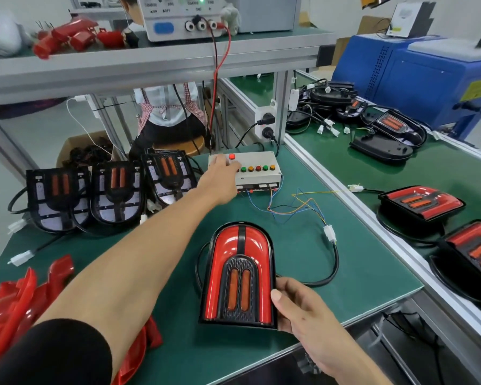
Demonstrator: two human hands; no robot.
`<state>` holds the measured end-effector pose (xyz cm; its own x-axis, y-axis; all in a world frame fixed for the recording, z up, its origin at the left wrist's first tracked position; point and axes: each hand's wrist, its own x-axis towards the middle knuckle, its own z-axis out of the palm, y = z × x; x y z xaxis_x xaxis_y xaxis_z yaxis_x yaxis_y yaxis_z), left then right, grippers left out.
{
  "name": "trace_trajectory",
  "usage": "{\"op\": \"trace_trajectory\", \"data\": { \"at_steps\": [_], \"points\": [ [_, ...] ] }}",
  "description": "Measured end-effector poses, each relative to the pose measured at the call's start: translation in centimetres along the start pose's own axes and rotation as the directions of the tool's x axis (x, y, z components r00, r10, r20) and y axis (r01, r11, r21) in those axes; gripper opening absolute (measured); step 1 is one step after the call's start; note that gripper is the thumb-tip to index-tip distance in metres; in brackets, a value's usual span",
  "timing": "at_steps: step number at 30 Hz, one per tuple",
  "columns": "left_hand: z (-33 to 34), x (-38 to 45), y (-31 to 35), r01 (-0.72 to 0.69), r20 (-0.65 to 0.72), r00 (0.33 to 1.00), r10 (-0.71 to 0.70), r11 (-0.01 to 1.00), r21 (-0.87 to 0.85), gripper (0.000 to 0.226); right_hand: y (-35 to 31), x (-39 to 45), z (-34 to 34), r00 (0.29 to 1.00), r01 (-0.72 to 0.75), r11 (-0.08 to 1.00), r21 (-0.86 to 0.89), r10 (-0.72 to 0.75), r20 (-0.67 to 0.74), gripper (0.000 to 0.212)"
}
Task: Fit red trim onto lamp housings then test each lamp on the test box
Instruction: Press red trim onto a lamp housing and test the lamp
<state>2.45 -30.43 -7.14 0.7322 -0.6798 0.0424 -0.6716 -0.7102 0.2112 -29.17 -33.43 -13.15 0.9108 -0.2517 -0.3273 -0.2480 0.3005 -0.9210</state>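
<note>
Green-matted surface (303, 273) under a grey shelf, with a second green surface to the right. Left hand (220, 176) reaches forward across the mat, fingers extended onto the left end of the test box (258, 173), touching its button panel; which button is touched cannot be told. Right hand (297, 307) grasps the lower right corner of the lamp (240, 276), thumb on its front face; the lamp lies face up near the front edge, red trim fitted around a black centre with two orange strips. Its black cable (335, 262) loops to a white connector (329, 233), which joins coloured wires running to the test box. Three untrimmed housings (109, 190) stand in a row at the left, just beside the box. Loose red trim pieces (25, 295) lie heaped at the lower left, partly hidden by the left forearm. Finished lamps (419, 202) and further housings lie on the right-hand surface. Power supply (184, 18) sits on the shelf, its red and black leads dropping toward the box
</note>
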Motion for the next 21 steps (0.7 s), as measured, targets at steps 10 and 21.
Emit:
{"op": "trace_trajectory", "data": {
  "at_steps": [10,21],
  "points": [
    [0.8,2.7,3.0,-0.138,0.194,0.974,0.118,0.986,0.092,0.076,-0.2,-0.1,-0.1,1.0,0.012,0.997,0.076,-0.012,0.01,0.037],
    [0.7,4.3,3.7,-0.085,0.257,0.965,0.053,0.99,0.114,0.072,0.6,0.8,-0.3,1.0,0.012,0.99,0.141,-0.015,0.017,0.046]
  ]
}}
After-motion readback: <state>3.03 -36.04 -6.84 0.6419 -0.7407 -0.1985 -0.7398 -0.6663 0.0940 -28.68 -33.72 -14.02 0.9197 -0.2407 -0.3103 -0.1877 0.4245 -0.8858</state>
